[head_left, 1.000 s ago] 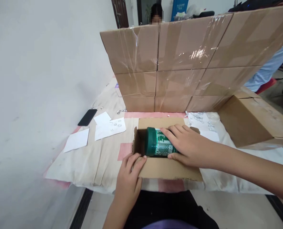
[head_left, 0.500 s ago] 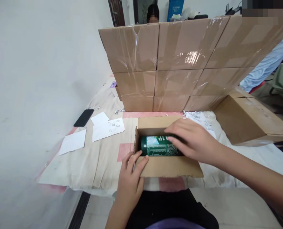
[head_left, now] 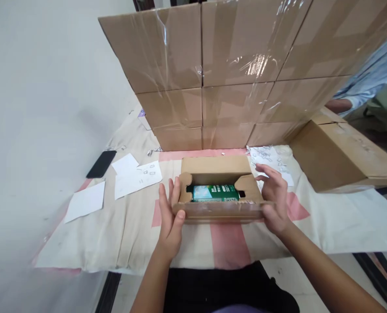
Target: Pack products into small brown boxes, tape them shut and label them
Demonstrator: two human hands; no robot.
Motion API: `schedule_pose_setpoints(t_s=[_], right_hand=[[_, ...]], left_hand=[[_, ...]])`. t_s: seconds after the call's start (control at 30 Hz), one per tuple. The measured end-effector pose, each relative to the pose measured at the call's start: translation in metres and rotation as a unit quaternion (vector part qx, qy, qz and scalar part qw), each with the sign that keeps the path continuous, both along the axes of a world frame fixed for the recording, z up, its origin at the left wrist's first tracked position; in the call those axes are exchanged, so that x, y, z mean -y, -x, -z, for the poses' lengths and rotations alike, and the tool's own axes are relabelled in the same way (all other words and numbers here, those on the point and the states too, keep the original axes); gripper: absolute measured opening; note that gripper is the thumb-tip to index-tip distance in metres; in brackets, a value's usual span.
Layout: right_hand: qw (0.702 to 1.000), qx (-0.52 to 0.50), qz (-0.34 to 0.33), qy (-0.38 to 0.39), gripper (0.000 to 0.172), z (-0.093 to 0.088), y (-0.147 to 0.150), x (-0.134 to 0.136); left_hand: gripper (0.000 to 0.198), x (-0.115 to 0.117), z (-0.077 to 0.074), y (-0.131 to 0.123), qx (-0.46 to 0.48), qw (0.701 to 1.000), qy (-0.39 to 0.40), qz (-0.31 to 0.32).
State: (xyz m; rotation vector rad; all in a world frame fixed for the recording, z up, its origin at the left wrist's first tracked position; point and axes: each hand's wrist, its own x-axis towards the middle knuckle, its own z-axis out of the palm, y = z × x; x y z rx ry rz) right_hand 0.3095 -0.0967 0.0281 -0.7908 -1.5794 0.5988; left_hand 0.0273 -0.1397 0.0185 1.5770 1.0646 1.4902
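A small open cardboard box (head_left: 222, 212) stands on the cloth in front of me. Inside lies a green can-like container (head_left: 216, 193) on its side, with a light-blue patch and white print. The box's two end flaps are folded inward over the container's ends, and its near flap stands partly raised. At the left end, my left hand (head_left: 170, 224) has its fingers stretched out along the box and its thumb against the near flap's corner. My right hand (head_left: 276, 202) is open at the other end, fingers apart and bent, thumb by the flap's right corner.
Taped cardboard boxes (head_left: 234, 65) form a wall behind. A larger open box (head_left: 333, 161) lies at the right. Paper sheets (head_left: 137, 178) and a black phone (head_left: 101, 164) lie left. Marked paper (head_left: 268, 158) lies near the wall. Another person's sleeve (head_left: 369, 82) shows at right.
My right hand has come off the green container to the box's right end. The end flaps are now folded in and the near flap has risen. The view has tilted down.
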Motion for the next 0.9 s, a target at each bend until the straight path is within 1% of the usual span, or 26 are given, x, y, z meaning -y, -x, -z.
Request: schedule_pose_setpoints(t_s=[0.03,0.07,0.13,0.17,0.27,0.33,0.4,0.47,0.5,0.53,0.57,0.6,0.63,0.67,0.73,0.83,0.9], right_hand=[[0.999,0.011,0.011,0.032,0.072,-0.002,0.002,-0.003],[0.997,0.015,0.004,0.075,0.077,-0.004,0.003,-0.006],[0.988,-0.004,-0.041,0.151,0.082,-0.005,0.003,-0.011],[0.983,-0.023,-0.061,0.173,0.083,-0.005,0.003,-0.014],[0.97,-0.081,-0.091,0.212,0.086,-0.001,0.003,-0.02],[0.964,-0.117,-0.099,0.22,0.084,0.003,0.005,-0.024],[0.968,-0.152,-0.081,0.184,0.078,0.007,0.006,-0.028],[0.977,-0.167,-0.051,0.123,0.069,0.012,0.006,-0.031],[0.983,-0.157,-0.037,0.092,0.059,0.014,0.005,-0.032],[0.989,-0.135,-0.024,0.064,0.046,0.015,0.004,-0.032],[0.993,-0.106,-0.013,0.042,0.032,0.017,0.002,-0.032],[0.997,-0.078,-0.002,0.026,0.022,0.018,0.0,-0.032],[0.998,-0.054,0.007,0.013,0.019,0.02,-0.001,-0.032],[0.999,-0.036,0.014,0.005,0.021,0.021,-0.003,-0.031],[1.0,-0.019,0.023,-0.005,0.025,0.022,-0.004,-0.03],[0.999,0.004,0.029,-0.012,0.03,0.024,-0.003,-0.029],[0.999,0.016,0.034,-0.021,0.035,0.024,-0.001,-0.028]], left_hand=[[0.071,-0.001,0.0,-0.004,0.019,1.0,0.016,-0.006],[0.072,-0.002,-0.001,-0.008,0.034,0.999,0.03,-0.011],[0.075,-0.003,-0.002,-0.01,0.047,0.998,0.048,-0.015],[0.076,-0.003,-0.003,-0.01,0.047,0.997,0.055,-0.018],[0.081,-0.008,-0.006,-0.009,0.071,0.992,0.099,-0.022],[0.088,-0.013,-0.006,-0.008,0.098,0.986,0.137,-0.013],[0.095,-0.019,-0.005,-0.006,0.098,0.984,0.147,-0.006],[0.093,-0.024,-0.001,-0.004,0.059,0.991,0.118,-0.022],[0.086,-0.025,0.0,-0.002,0.028,0.994,0.097,-0.031],[0.074,-0.027,0.002,0.0,-0.007,0.996,0.077,-0.041],[0.06,-0.028,0.004,0.001,-0.039,0.996,0.057,-0.051],[0.046,-0.028,0.004,0.003,-0.067,0.995,0.039,-0.06],[0.036,-0.028,0.004,0.004,-0.09,0.993,0.024,-0.067],[0.03,-0.028,0.003,0.006,-0.108,0.991,0.01,-0.072],[0.027,-0.028,-0.003,0.009,-0.142,0.987,-0.004,-0.08],[0.024,-0.031,-0.017,0.012,-0.228,0.97,0.004,-0.088],[0.024,-0.032,-0.029,0.013,-0.303,0.949,0.008,-0.093]])
